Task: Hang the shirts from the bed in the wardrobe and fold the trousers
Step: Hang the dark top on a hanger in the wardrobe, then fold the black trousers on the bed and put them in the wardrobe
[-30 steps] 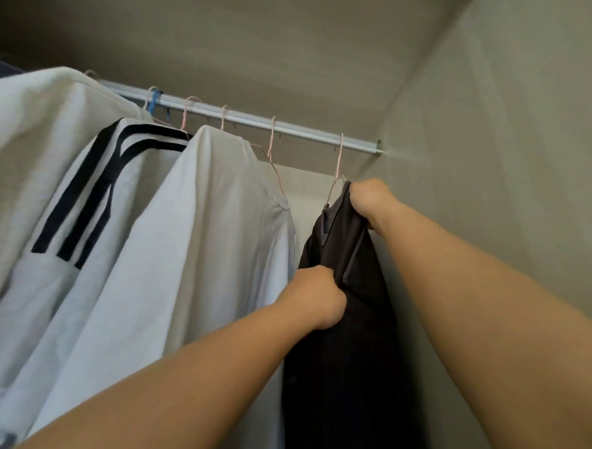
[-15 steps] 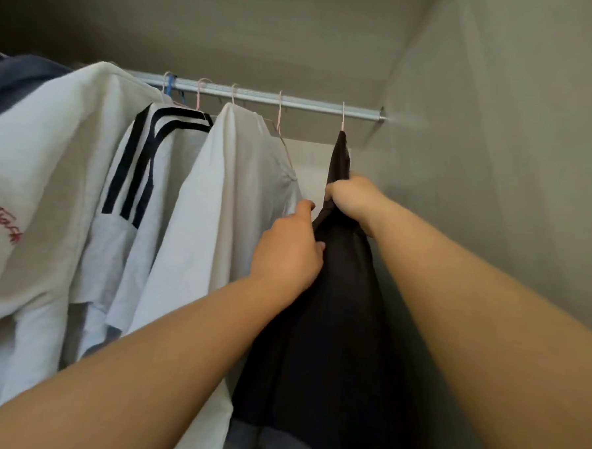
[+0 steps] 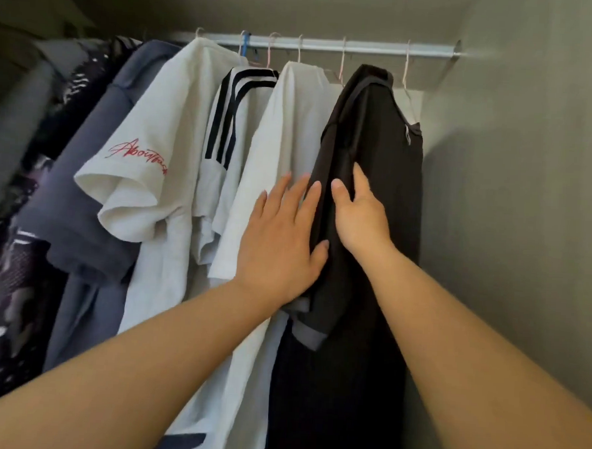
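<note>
Black shirt [image 3: 377,142] touched by two hands, neither gripping it. The right hand [image 3: 360,220] lays a straight thumb and forefinger on the shirt's front, and its other fingers are hidden. The left hand [image 3: 280,244] is flat with fingers spread. Its thumb side lies along the shirt's near edge and its fingertips rest on the white shirt [image 3: 286,127] beside it.

The black shirt hangs from a pale hanger [image 3: 406,65] hooked at the right end of the rail [image 3: 365,46], just beside the wardrobe's side wall [image 3: 512,201]. Its collar looks bunched, its shoulder sits askew, and the grey-cuffed sleeve [image 3: 311,331] is folded forward.

The step in hand appears to be settling the garment. Stroke downward with flat palms, square the shoulders on the hanger and free the sleeve. Then lift both hands away gently so the hook does not swing.
</note>
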Demonstrator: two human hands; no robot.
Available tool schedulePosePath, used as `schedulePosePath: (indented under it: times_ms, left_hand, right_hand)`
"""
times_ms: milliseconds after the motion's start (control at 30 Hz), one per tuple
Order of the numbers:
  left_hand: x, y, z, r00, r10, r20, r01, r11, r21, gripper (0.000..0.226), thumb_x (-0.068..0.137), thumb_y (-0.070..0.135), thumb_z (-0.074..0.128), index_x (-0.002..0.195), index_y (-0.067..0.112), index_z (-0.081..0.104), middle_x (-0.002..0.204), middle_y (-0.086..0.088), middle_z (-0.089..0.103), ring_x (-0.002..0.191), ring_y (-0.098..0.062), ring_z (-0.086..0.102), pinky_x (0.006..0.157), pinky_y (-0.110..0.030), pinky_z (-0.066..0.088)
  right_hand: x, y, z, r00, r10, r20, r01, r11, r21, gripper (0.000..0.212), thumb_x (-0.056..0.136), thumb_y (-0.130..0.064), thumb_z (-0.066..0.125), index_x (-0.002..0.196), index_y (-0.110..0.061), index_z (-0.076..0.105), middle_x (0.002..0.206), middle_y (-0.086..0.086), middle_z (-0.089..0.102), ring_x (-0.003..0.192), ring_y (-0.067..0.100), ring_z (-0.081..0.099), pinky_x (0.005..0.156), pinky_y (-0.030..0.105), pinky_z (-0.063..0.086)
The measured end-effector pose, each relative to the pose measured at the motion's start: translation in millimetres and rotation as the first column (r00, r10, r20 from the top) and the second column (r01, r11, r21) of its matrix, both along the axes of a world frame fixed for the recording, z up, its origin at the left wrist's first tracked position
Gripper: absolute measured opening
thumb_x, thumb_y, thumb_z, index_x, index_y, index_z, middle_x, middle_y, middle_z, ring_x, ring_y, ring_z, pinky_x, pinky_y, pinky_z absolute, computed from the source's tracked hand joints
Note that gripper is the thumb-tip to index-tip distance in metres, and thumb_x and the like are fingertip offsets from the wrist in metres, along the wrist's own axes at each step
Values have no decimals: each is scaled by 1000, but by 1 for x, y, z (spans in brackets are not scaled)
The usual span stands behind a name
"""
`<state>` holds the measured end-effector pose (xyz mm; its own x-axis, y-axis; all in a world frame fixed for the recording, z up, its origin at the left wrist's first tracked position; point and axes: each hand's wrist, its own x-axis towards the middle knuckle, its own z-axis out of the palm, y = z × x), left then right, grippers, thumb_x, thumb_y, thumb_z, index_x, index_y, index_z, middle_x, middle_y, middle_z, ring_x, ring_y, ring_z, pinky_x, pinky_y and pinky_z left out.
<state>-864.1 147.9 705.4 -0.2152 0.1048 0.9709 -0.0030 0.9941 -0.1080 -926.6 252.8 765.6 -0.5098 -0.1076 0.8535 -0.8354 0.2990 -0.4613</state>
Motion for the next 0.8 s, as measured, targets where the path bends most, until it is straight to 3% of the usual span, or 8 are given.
schedulePosePath:
  times_ms: [100,200,467,600,800]
  left_hand:
    - [26,-7,-31,987,153,59,-155,988,30,72,90,45,46,151,18,18,159,-5,13,147,-26,2,116,-48,-1]
    - [51,-20,-71,953,266,145,-282,953,109,70,92,48,41,152,25,12,160,-1,4,147,-24,-3,115,-49,-4]
    - [149,-72,-177,825,471,313,-549,799,244,70,94,44,43,151,34,4,160,2,0,147,-23,-3,115,-48,-8]
    - [213,-100,-225,722,576,383,-683,682,263,68,96,43,37,150,38,-3,160,4,-4,146,-20,-5,117,-48,-7]
    - [312,-148,-287,516,672,531,-855,436,280,73,97,45,32,142,39,-24,158,7,-16,145,-18,-15,114,-46,-15]
  right_hand:
    - [18,-12,-42,998,-33,-45,33,999,-1,54,99,-43,34,148,-31,17,150,-1,33,133,21,37,102,36,35]
    - [35,-25,-82,998,-58,-22,58,998,5,55,99,-39,37,149,-27,18,151,-1,31,135,21,35,101,36,37]
    - [105,-86,-193,988,102,-117,-111,991,-75,49,91,-18,51,139,-16,40,141,6,43,131,23,38,103,35,31]
    - [158,-132,-255,946,268,-184,-259,963,69,42,83,-11,57,125,-6,53,130,12,53,121,32,46,96,38,33]
    - [247,-210,-332,839,528,-133,-466,822,327,34,84,-10,61,118,-7,57,125,11,57,119,31,49,97,44,41]
